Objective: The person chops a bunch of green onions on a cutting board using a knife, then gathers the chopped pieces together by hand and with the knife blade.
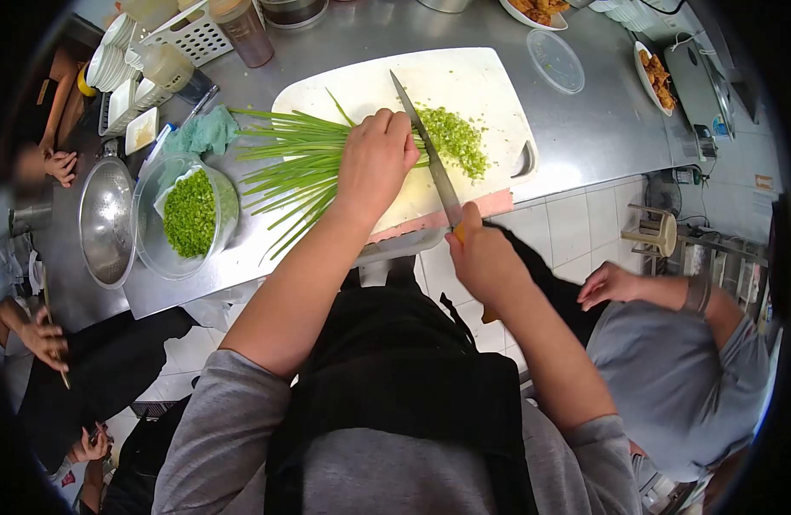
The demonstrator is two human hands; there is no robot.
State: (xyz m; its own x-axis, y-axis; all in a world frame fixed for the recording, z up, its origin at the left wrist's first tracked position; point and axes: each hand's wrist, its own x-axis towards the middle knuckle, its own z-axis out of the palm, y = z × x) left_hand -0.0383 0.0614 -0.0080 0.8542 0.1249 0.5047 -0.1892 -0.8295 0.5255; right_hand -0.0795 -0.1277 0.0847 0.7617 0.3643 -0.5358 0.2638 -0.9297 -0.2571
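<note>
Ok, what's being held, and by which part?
The right hand grips the knife by its handle; the left hand holds the green stalks near their cut ends.

The worktop is glossy metal; the cutting board looks like matt plastic.

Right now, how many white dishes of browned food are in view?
2. One white dish is past the cutting board, cut off by the picture's top edge; the other dish is farther right on the counter. Others may lie out of view.
</note>
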